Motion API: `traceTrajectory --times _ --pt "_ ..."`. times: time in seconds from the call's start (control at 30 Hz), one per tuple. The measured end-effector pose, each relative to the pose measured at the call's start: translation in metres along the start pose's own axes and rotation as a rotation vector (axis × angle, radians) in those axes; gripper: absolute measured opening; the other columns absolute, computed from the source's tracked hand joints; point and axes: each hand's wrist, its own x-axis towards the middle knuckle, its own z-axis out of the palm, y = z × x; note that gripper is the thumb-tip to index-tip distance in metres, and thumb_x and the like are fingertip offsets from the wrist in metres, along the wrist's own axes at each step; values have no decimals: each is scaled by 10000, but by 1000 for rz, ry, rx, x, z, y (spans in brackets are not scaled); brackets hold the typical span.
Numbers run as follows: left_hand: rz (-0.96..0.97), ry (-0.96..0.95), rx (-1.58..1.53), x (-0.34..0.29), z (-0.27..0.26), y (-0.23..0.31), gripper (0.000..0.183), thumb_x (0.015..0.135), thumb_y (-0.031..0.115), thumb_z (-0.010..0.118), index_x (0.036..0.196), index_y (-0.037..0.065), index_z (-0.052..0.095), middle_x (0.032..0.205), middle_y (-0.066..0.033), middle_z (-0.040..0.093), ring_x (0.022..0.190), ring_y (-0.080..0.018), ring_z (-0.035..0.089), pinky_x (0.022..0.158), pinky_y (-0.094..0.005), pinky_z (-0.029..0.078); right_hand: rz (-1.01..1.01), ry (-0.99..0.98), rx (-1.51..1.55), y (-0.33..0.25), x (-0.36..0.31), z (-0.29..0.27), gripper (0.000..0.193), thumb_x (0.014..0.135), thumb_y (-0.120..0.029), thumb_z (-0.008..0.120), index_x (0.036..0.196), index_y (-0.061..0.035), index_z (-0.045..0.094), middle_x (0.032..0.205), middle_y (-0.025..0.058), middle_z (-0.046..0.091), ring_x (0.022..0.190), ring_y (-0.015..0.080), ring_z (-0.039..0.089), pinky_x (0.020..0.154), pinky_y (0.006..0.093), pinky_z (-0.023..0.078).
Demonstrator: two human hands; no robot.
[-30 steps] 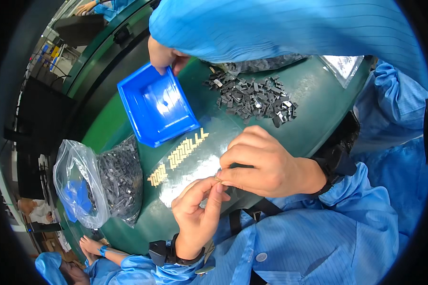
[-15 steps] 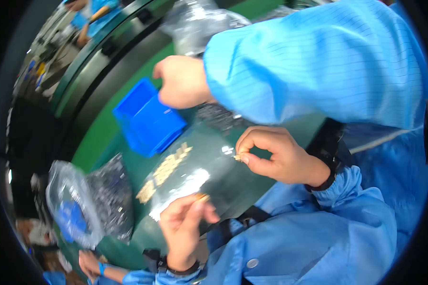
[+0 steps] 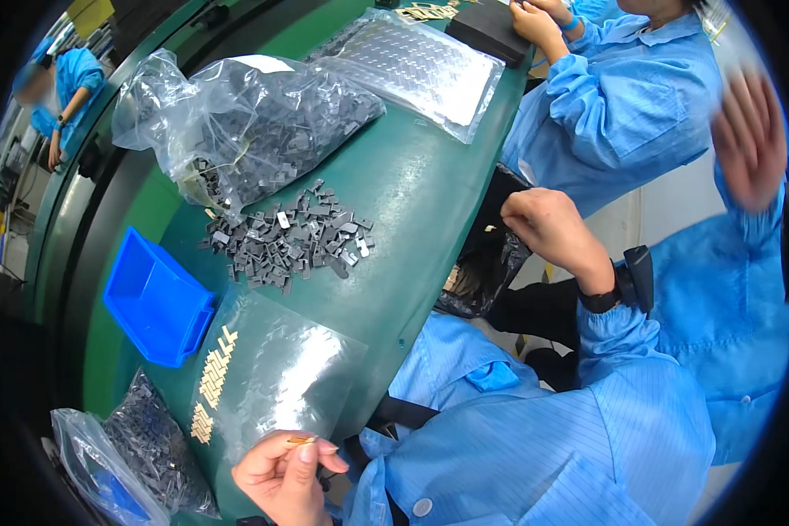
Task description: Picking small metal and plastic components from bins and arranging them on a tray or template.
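Near the bottom of the table my left hand pinches a thin gold-coloured metal strip between thumb and fingers. My right hand is raised beyond the table's right edge, above a black plastic bag. Its fingers are curled together, and anything between them is hidden. Several gold-coloured metal pieces lie in a row at the left side of a clear plastic sheet. A loose pile of small dark grey parts is spread farther back.
An empty-looking blue bin stands left of the sheet. Clear bags of dark parts lie behind the pile and at the lower left. A bagged patterned sheet lies far back. A co-worker's blurred hand is raised at right; another person sits beyond.
My right hand has moved from over the sheet to above the black bag. The co-worker's arm has withdrawn from the bin to the right. The view has shifted, uncovering the pile.
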Motion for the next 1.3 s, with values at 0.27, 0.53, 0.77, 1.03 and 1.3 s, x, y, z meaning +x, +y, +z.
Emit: traceTrajectory --times 0.27,0.53,0.77,1.03,1.3 --pt "-71 -18 -354 10 21 -13 109 842 -23 552 910 -95 599 809 -180 645 622 -203 636 593 -291 535 -334 -149 1132 -139 16 21 200 767 -52 669 953 14 638 897 125 603 792 196 591 660 285 467" --pt "60 158 -369 -1 2 -15 150 858 34 566 953 -73 614 766 -151 644 617 -198 634 585 -292 539 -370 -281 1490 -207 34 51 171 791 -52 644 946 20 645 869 101 584 778 169 581 660 258 465" --pt "260 324 130 9 -13 -14 196 787 -46 612 978 -89 611 853 -151 641 754 -199 644 656 -273 530 -526 -259 1151 -206 59 56 73 789 -92 633 835 -36 625 812 64 564 714 192 551 632 295 415" --pt "332 310 281 13 -19 -16 140 789 -43 616 924 -80 620 904 -147 619 755 -176 627 653 -239 505 -601 -7 933 -213 61 56 108 737 -137 674 811 -69 634 777 22 561 675 182 529 614 302 375" --pt "176 380 -198 16 -14 -22 71 841 2 575 868 -63 586 860 -103 574 714 -155 593 673 -263 501 -629 186 811 -220 50 63 201 647 -139 733 813 -65 646 738 2 575 577 137 520 588 288 313"
